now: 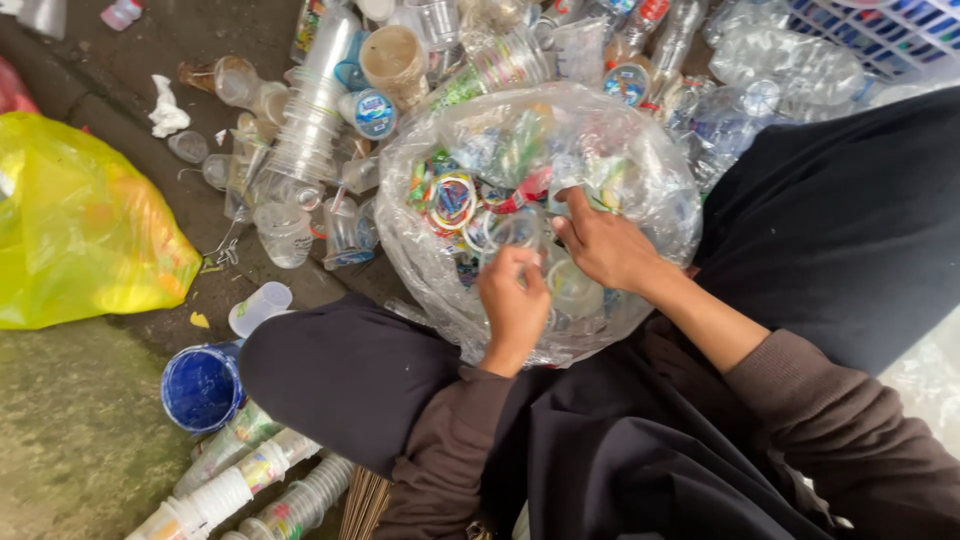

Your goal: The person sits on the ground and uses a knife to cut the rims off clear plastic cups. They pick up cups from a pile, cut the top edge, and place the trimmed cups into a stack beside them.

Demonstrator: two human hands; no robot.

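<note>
Between the knees: clear bag (640,180) of plastic rings | both hands inside, left (513,300), right (605,245) pinching rings.

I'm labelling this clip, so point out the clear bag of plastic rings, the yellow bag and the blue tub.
clear bag (650,190): head view, its bulging right wall.
yellow bag (80,230): head view, middle of its side.
blue tub (200,388): head view, its inside.

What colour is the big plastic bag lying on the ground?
The crumpled plastic bag is bright yellow, seen in the head view.
</note>
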